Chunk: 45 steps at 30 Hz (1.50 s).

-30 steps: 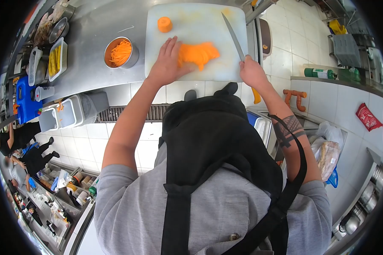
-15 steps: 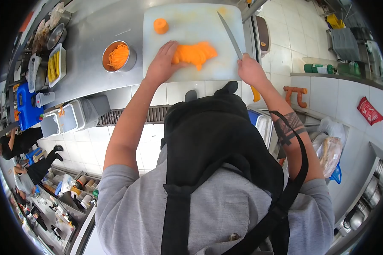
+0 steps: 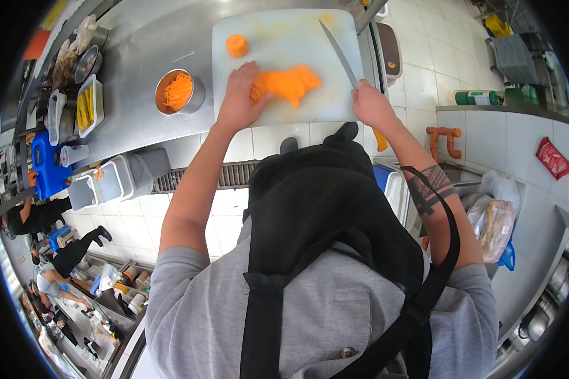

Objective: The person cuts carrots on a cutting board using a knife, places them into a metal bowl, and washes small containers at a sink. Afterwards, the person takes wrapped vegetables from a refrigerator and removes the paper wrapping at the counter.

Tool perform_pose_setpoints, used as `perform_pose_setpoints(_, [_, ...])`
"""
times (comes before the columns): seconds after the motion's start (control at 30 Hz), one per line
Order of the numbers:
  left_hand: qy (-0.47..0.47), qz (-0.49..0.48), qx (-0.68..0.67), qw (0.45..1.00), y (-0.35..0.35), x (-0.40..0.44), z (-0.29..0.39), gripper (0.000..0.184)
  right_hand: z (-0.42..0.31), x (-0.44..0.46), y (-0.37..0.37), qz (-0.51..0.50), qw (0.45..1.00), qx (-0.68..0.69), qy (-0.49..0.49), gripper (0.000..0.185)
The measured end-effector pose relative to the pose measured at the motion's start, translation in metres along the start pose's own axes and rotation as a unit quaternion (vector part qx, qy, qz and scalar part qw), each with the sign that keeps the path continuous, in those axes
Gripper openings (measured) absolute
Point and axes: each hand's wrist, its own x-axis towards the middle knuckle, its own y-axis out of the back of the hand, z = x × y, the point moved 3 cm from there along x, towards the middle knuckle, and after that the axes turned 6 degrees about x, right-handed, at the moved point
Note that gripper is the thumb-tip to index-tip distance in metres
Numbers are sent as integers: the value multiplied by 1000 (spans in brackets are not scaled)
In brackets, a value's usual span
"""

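Thin orange carrot slices (image 3: 287,83) lie overlapped in a row on the white cutting board (image 3: 284,35). My left hand (image 3: 240,101) rests at the row's left end, fingers stretched out and thumb apart, touching the slices. In my right hand (image 3: 372,106), at the board's right edge, is a knife (image 3: 339,54); its blade points away from me over the board and its yellow-orange handle end shows below my wrist. A short upright carrot piece (image 3: 237,45) stands at the board's upper left. Left of the board, a metal bowl (image 3: 200,96) holds carrot strips (image 3: 178,92).
The steel counter (image 3: 139,38) carries a tray (image 3: 98,88) of yellow strips and metal bowls (image 3: 88,63) on the left. Grey bins (image 3: 123,174) stand below its front edge. Two people are far left. A lidded brown container (image 3: 389,50) lies beyond the right edge.
My left hand has slid slightly left along the board, and the slices' left end shows a little further left. The right hand and knife stay nearly still. The view has shifted slightly.
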Motion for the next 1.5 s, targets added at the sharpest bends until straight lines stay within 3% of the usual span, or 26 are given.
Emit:
perform_pose_setpoints(0.07, [105, 114, -40, 987, 5, 3, -8, 66, 2, 1, -2, 3, 1000, 4, 7, 26])
perform_pose_setpoints(0.1, [103, 112, -42, 987, 7, 12, -8, 66, 2, 0, -1, 3, 1000, 5, 5, 26])
perform_pose_setpoints(0.17, [205, 242, -45, 947, 19, 40, -21, 65, -1, -1, 0, -4, 1000, 6, -8, 26])
perform_pose_setpoints(0.2, [205, 242, -45, 947, 16, 52, -34, 65, -2, -2, 0, -4, 1000, 5, -8, 26])
perform_pose_setpoints(0.27, [166, 113, -23, 979, 6, 80, -64, 65, -2, -2, 1, -2, 1000, 12, -7, 26])
perform_pose_setpoints(0.5, [189, 141, -14, 972, 6, 117, -78, 58, -1, -2, 0, 2, 1000, 16, -5, 25])
perform_pose_setpoints(0.57, [167, 205, 156, 952, 29, 106, -31, 53, 0, -3, 0, 11, 1000, 15, -10, 25])
perform_pose_setpoints(0.63, [96, 55, -97, 989, 97, 95, 73, 43, 4, 0, 1, 6, 1000, 16, -3, 26])
perform_pose_setpoints(0.67, [74, -8, -233, 970, 129, 84, 127, 24, 4, 0, 1, 1, 1000, 9, -2, 26])
perform_pose_setpoints(0.7, [-39, -26, -278, 959, 167, 76, 179, 11, 3, 0, -1, -8, 1000, 1, 2, 26])
perform_pose_setpoints(0.73, [-12, -123, -425, 897, 190, 64, 214, 19, 10, 6, -5, -40, 993, 104, -40, 27])
perform_pose_setpoints(0.8, [-198, -75, -574, 791, 220, 54, 253, 28, 8, 10, -7, -29, 999, 36, -4, 27])
perform_pose_setpoints(0.9, [-246, -70, -633, 730, 230, 43, 266, 27, 8, 5, -10, -13, 999, -33, 19, 28])
perform_pose_setpoints(1.1, [-265, -79, -663, 696, 228, 38, 264, 24, 9, -5, 1, 2, 1000, -16, 13, 26])
perform_pose_setpoints(1.37, [-267, -41, -650, 711, 237, 33, 243, 22, 0, 4, -7, 7, 1000, -8, 17, 26])
perform_pose_setpoints(1.43, [-216, 21, -607, 764, 232, 36, 218, 21, 3, -1, -5, 8, 1000, 8, -11, 26])
perform_pose_setpoints(1.5, [-82, 51, -443, 892, 194, 44, 177, 21, 1, -3, -3, 13, 1000, 2, 0, 25])
